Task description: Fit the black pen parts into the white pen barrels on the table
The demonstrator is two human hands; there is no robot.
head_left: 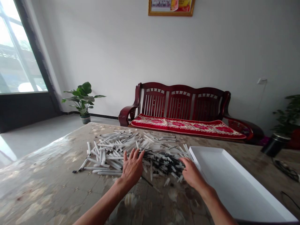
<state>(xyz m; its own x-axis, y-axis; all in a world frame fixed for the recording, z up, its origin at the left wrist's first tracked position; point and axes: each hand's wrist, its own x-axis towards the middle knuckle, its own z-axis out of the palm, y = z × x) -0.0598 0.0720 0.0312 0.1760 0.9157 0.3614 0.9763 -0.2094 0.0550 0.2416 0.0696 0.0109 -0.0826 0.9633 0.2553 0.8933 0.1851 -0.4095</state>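
Observation:
A wide heap of white pen barrels [117, 147] is strewn over the table, with dark tips on many of them. Black pen parts [165, 159] and short clear caps [174, 175] make up the right half of the heap. My left hand [133, 167] lies palm down at the heap's near edge, its fingers spread and touching the barrels, holding nothing I can see. At the heap's right end, my right hand [193, 175] reaches in with a finger stretched toward the black parts. Its other fingers are partly hidden, and nothing shows in its grasp.
Right of the heap stands a shallow white tray [225, 181]. A black cylindrical container [275, 145] and dark cables [286, 168] are farther right on the patterned table [70, 193]. Behind it are a wooden bench [180, 103] with a red cover and a potted plant [83, 100].

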